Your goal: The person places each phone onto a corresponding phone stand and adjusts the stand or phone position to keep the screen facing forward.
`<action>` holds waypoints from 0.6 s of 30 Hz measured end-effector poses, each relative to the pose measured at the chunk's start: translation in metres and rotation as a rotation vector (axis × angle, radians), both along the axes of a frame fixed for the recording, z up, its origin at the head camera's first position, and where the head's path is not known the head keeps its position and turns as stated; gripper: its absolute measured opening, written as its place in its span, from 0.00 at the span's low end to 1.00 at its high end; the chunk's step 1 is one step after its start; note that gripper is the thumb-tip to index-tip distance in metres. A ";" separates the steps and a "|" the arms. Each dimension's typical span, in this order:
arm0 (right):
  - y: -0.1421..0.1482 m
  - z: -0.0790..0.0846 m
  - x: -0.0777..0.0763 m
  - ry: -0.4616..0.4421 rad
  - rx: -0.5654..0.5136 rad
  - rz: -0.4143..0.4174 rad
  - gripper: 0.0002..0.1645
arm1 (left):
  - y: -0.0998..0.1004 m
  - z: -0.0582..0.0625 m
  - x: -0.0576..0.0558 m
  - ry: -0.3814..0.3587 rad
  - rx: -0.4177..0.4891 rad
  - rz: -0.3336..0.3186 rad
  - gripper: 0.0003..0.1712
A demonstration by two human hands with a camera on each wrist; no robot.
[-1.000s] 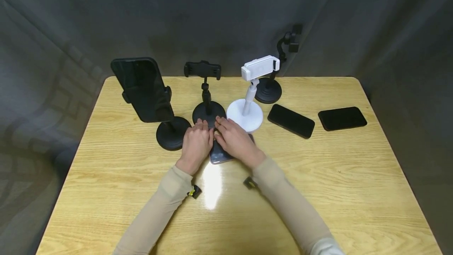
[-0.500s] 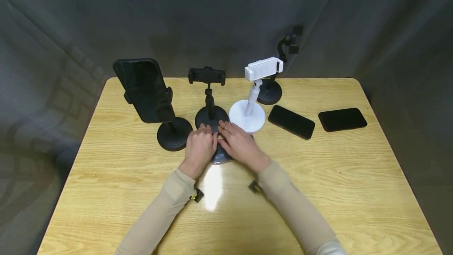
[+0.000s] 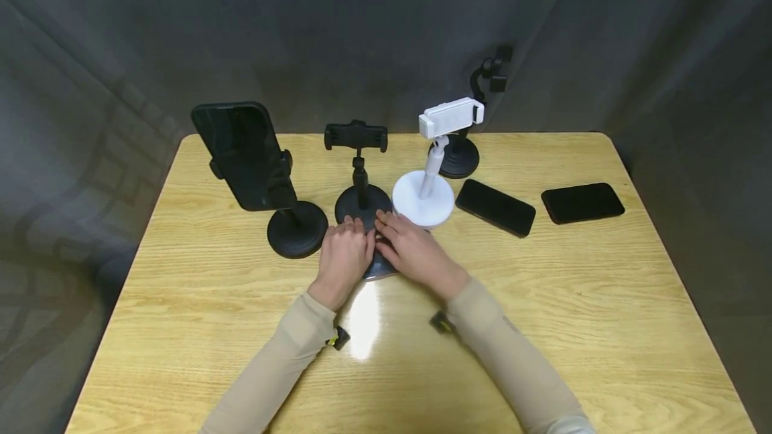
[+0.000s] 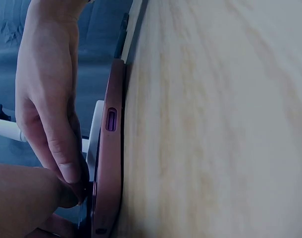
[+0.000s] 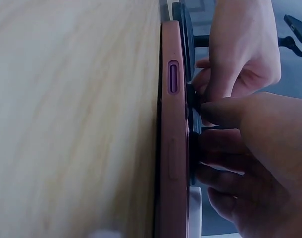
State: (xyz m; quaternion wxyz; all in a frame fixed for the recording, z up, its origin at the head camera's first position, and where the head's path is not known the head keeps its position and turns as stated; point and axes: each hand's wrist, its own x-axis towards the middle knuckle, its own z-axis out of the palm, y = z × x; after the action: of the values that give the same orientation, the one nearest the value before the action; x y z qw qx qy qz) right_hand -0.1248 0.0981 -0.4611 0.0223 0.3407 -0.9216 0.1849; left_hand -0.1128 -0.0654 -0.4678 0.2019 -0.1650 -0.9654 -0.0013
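Both hands work close together at the near rim of the middle black phone stand, which has a round base and a level clamp with no phone in it. My left hand grips the base's left front edge with bent fingers. The right hand holds the edge from the right, its thumb and fingertips at the dark rim in the right wrist view. Under the hands lies a smartphone; its pink side with the charging port shows in both wrist views. Much of this phone and the base's front are hidden by the hands.
On the left, a black stand carries a black phone. A white phone stand is close on the right, with another black stand behind it. Two dark phones lie further right on the wooden table.
Both hands and the middle black stand have moved slightly right and nearer to me, covering more of the phone beneath. The white stand has shifted slightly right too.
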 end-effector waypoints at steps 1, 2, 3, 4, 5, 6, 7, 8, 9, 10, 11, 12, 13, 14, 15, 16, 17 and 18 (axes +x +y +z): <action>0.000 0.000 0.000 -0.008 -0.005 -0.002 0.28 | 0.000 0.000 0.000 0.000 0.002 -0.003 0.23; 0.000 0.000 0.000 -0.015 -0.009 -0.004 0.28 | -0.001 0.000 0.000 0.000 0.004 -0.005 0.23; 0.001 0.000 0.001 -0.020 -0.011 -0.006 0.28 | -0.001 0.000 0.001 -0.001 0.006 -0.008 0.23; 0.001 0.000 0.001 -0.028 -0.016 -0.006 0.28 | -0.001 -0.001 0.001 -0.001 0.007 -0.010 0.23; 0.001 0.000 0.001 -0.035 -0.019 -0.007 0.28 | 0.000 -0.001 0.001 0.000 0.007 -0.011 0.23; 0.002 0.001 0.001 -0.046 -0.023 -0.006 0.28 | 0.000 -0.001 0.002 -0.001 0.008 -0.010 0.23; 0.002 0.001 0.001 -0.053 -0.026 -0.005 0.28 | 0.000 -0.001 0.002 -0.001 0.007 -0.008 0.23; 0.002 0.001 0.001 -0.062 -0.028 -0.004 0.28 | 0.000 -0.001 0.002 -0.002 0.006 -0.006 0.23; 0.003 0.001 0.001 -0.068 -0.030 -0.003 0.28 | 0.001 -0.001 0.002 -0.003 0.006 -0.005 0.23; 0.003 0.001 0.001 -0.077 -0.035 -0.002 0.28 | 0.001 -0.001 0.003 -0.003 0.006 -0.003 0.23; 0.003 0.001 0.001 -0.081 -0.035 -0.002 0.28 | 0.001 -0.001 0.003 -0.004 0.008 -0.002 0.23; 0.004 0.001 0.001 -0.084 -0.038 -0.001 0.28 | 0.002 -0.001 0.003 -0.004 0.007 -0.001 0.23; 0.004 0.002 0.001 -0.088 -0.044 0.000 0.28 | 0.002 -0.001 0.003 -0.004 0.006 0.000 0.24; 0.005 0.002 0.000 -0.089 -0.046 0.003 0.28 | 0.003 -0.001 0.003 -0.004 0.007 0.001 0.24; 0.005 0.002 0.000 -0.091 -0.048 0.005 0.28 | 0.003 -0.001 0.003 -0.004 0.007 0.002 0.24; 0.006 0.002 0.000 -0.093 -0.049 0.009 0.28 | 0.003 -0.001 0.003 -0.003 0.006 0.004 0.24; 0.007 0.002 0.000 -0.092 -0.048 0.012 0.28 | 0.004 -0.001 0.003 -0.003 0.005 0.005 0.24; 0.007 0.002 -0.001 -0.095 -0.048 0.013 0.28 | 0.004 -0.001 0.003 -0.002 0.003 0.005 0.24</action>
State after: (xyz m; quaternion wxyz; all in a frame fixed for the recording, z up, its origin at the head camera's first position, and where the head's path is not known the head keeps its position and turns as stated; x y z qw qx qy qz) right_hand -0.1255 0.1052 -0.4591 -0.0148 0.3368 -0.9147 0.2230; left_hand -0.1099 -0.0615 -0.4686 0.2011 -0.1622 -0.9660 -0.0025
